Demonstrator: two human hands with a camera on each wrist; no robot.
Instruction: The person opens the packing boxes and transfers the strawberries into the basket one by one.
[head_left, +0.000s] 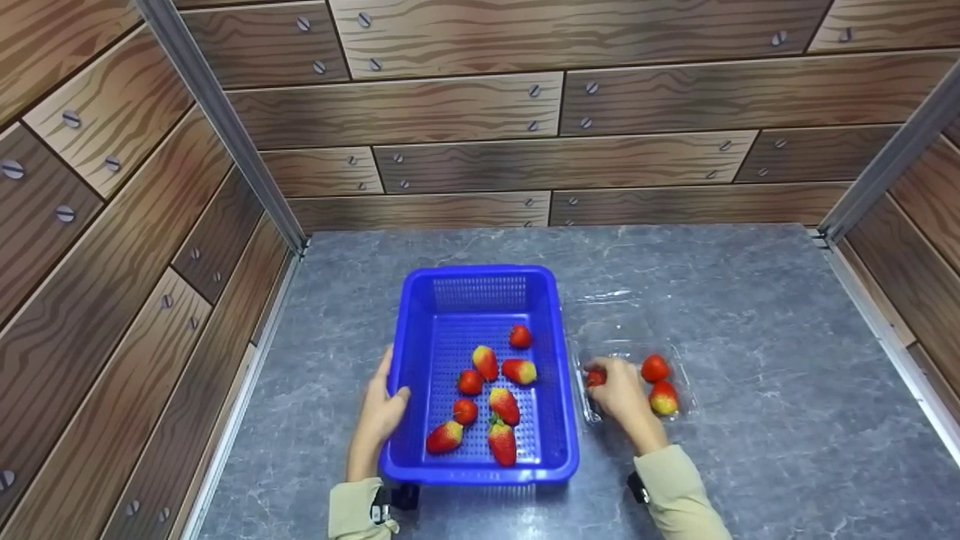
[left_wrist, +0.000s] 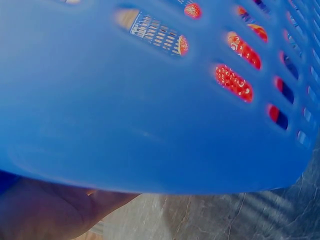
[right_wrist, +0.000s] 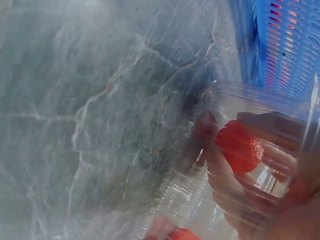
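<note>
A blue plastic basket (head_left: 480, 475) with slotted sides stands on the table, several red strawberries (head_left: 503, 444) scattered over its floor. My left hand (head_left: 380, 409) grips the basket's left rim, thumb over the edge; its other fingers are mostly hidden behind the wall. To the basket's right lies a clear plastic clamshell box (head_left: 684, 375). Inside this box my right hand (head_left: 624, 394) pinches a strawberry (right_wrist: 239, 147) between thumb and fingers. Two more strawberries (head_left: 655, 368) sit on the box's right side. In the left wrist view the basket wall (left_wrist: 125, 115) covers most of the scene.
The box's transparent lid (head_left: 611, 307) lies folded back behind it. Wood-patterned panels (head_left: 465, 112) enclose the grey marbled table (head_left: 780, 322) at the back and both sides, with metal strips along the corners.
</note>
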